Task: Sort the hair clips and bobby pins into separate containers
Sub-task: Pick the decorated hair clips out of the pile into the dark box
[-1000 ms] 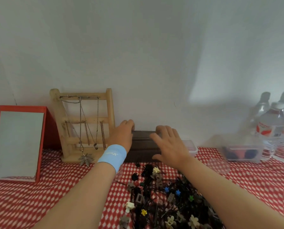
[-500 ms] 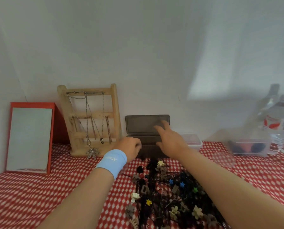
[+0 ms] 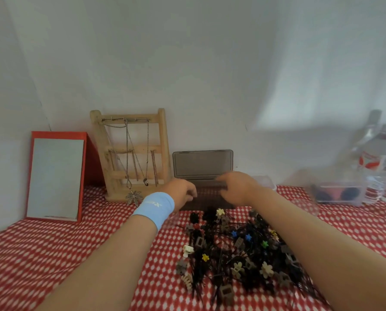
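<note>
At mid-frame our right hand [image 3: 238, 188] curls its fingers over the rim of the open dark box [image 3: 202, 163]. Our left hand [image 3: 183, 191] sits curled beside it, but blur hides its grip. The hair clips and bobby pins [image 3: 223, 248] lie heaped lower centre.

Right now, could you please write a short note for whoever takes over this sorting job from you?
Left hand: fingers curled at the left side of the dark box; motion blur hides any grip.
Right hand: at the box's front rim, blurred, grip unclear.
The lid stands open against the wall. A small clear container sits just right of the box.
The pile of clips and pins lies mixed on the cloth in front.
Done: box opened. Left: all the sorting.
</note>
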`<state>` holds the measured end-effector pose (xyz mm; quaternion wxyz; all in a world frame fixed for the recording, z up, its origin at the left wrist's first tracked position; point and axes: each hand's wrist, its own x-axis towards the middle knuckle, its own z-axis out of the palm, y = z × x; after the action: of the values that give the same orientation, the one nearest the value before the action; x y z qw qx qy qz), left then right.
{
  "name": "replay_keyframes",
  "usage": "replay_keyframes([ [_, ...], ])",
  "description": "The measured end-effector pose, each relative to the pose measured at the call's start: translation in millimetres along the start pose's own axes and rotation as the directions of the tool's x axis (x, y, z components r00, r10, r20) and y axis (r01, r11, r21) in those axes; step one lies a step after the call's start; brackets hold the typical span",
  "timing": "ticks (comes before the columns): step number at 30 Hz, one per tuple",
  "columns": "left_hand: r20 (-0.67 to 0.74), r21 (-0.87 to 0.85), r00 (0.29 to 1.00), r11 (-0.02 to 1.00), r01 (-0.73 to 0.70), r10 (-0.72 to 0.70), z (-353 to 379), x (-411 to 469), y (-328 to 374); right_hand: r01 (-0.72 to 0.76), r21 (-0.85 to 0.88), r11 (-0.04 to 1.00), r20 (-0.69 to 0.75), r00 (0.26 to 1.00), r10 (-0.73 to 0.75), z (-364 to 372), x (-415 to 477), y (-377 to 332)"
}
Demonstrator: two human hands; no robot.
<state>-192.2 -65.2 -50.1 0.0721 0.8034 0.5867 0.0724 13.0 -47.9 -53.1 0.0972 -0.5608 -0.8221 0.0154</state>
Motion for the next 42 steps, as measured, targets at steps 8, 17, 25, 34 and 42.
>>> replay_keyframes([
  [8, -0.287, 0.154, 0.948, 0.984, -0.093, 0.135, 7.5, -10.6, 4.7, 0.117, -0.003, 0.993, -0.081, 0.990, -0.116, -10.9, -17.6, 1.2],
  [17, -0.061, -0.016, 0.998, 0.999, -0.031, 0.030, 9.8, -10.4, 11.3, 0.065, -0.038, 0.997, -0.145, 0.987, -0.070, -0.9, 3.0, 4.5],
  [25, -0.319, 0.027, 0.938, 0.991, -0.135, 0.136, 7.5, -20.6, 8.6, 0.162, 0.000, 0.987, -0.202, 0.966, -0.159, 3.7, -12.3, -7.7],
  [34, 0.076, 0.091, 0.994, 0.993, -0.082, 0.075, 16.9, -21.2, 13.2, 0.254, 0.019, 0.967, 0.157, 0.954, -0.253, 1.1, -16.9, -24.7],
  [42, 0.196, -0.004, 0.973, 0.992, -0.124, 0.123, 11.0, -15.4, 8.8, 0.248, 0.194, 0.949, 0.096, 0.958, -0.270, 1.3, -3.6, -13.6],
])
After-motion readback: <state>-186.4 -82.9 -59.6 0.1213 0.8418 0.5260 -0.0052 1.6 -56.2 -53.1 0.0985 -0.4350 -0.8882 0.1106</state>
